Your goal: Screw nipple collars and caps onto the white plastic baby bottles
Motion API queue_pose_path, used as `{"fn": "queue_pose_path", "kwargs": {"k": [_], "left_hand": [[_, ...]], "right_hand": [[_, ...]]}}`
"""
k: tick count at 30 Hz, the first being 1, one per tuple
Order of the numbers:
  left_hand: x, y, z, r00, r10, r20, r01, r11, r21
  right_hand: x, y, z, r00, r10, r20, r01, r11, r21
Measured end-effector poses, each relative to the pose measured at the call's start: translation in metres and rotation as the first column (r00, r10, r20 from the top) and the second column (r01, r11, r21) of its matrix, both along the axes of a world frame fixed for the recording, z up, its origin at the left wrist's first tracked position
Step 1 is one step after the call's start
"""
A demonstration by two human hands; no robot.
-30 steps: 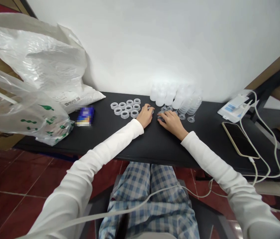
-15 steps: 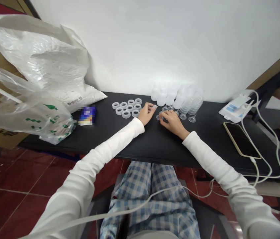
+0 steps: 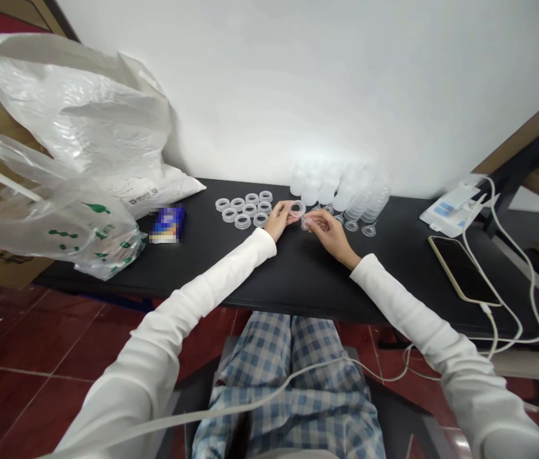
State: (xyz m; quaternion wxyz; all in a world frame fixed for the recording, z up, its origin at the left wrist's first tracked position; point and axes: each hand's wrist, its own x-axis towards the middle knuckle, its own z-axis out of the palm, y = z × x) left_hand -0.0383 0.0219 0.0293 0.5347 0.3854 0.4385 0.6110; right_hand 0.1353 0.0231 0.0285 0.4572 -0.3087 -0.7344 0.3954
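My left hand (image 3: 280, 218) is closed on a translucent plastic ring (image 3: 298, 208), whose round opening faces me. Pinched in the fingers of my right hand (image 3: 327, 231) is a small clear flanged piece (image 3: 305, 223), just below and right of the ring; whether the two touch I cannot tell. Several similar flanged pieces (image 3: 369, 230) stand on the table beyond my right hand, partly hidden by it. Left of my left hand lies a group of matching plastic rings (image 3: 243, 220).
White translucent bottles (image 3: 310, 190) stand against the wall, with stacked clear parts (image 3: 375, 203) beside them. On the black table's right lie a phone (image 3: 464, 269), a cable (image 3: 527, 268) and a white case (image 3: 451, 207). Plastic bags (image 3: 92, 217) and a blue packet (image 3: 168, 223) occupy the left.
My left hand has turned the ring so that its opening shows. My right hand has lifted a clear flanged piece from the table and moved slightly left towards the ring.
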Motion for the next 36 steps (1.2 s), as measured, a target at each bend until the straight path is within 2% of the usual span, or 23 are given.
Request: {"fn": "queue_pose_path", "kwargs": {"k": [3, 7, 10, 15, 18, 22, 27, 31, 36], "left_hand": [[0.000, -0.002, -0.001, 0.999, -0.033, -0.038, 0.034, 0.999, 0.034], [0.001, -0.005, -0.001, 0.995, -0.050, -0.086, 0.056, 0.996, 0.069], [0.003, -0.005, -0.003, 0.993, -0.037, -0.110, 0.050, 0.991, 0.121], [0.003, -0.003, -0.008, 0.989, -0.085, -0.123, 0.106, 0.979, 0.173], [0.003, -0.002, -0.011, 0.987, -0.133, -0.089, 0.147, 0.974, 0.173], [0.002, -0.002, -0.012, 0.984, -0.175, -0.026, 0.177, 0.967, 0.181], [0.000, -0.002, -0.013, 0.984, -0.178, -0.025, 0.179, 0.962, 0.206], [-0.001, -0.001, -0.013, 0.986, -0.120, -0.112, 0.146, 0.955, 0.258], [-0.003, -0.004, -0.012, 0.976, -0.023, -0.217, 0.099, 0.934, 0.343]], "right_hand": [[-0.001, 0.000, 0.005, 0.999, -0.035, 0.008, 0.035, 0.999, 0.009], [-0.003, 0.006, 0.006, 0.970, -0.227, 0.087, 0.211, 0.964, 0.162], [-0.007, 0.013, 0.003, 0.953, -0.301, 0.046, 0.292, 0.946, 0.139], [-0.013, 0.019, 0.000, 0.951, -0.306, -0.043, 0.309, 0.947, 0.091], [-0.015, 0.019, 0.002, 0.941, -0.335, -0.051, 0.339, 0.925, 0.172], [-0.015, 0.020, 0.005, 0.913, -0.407, 0.019, 0.380, 0.868, 0.320], [-0.015, 0.016, 0.007, 0.926, -0.376, 0.029, 0.338, 0.861, 0.380], [-0.019, 0.014, 0.004, 0.923, -0.383, -0.027, 0.369, 0.866, 0.336], [-0.022, 0.013, 0.004, 0.942, -0.334, 0.027, 0.321, 0.923, 0.214]]}}
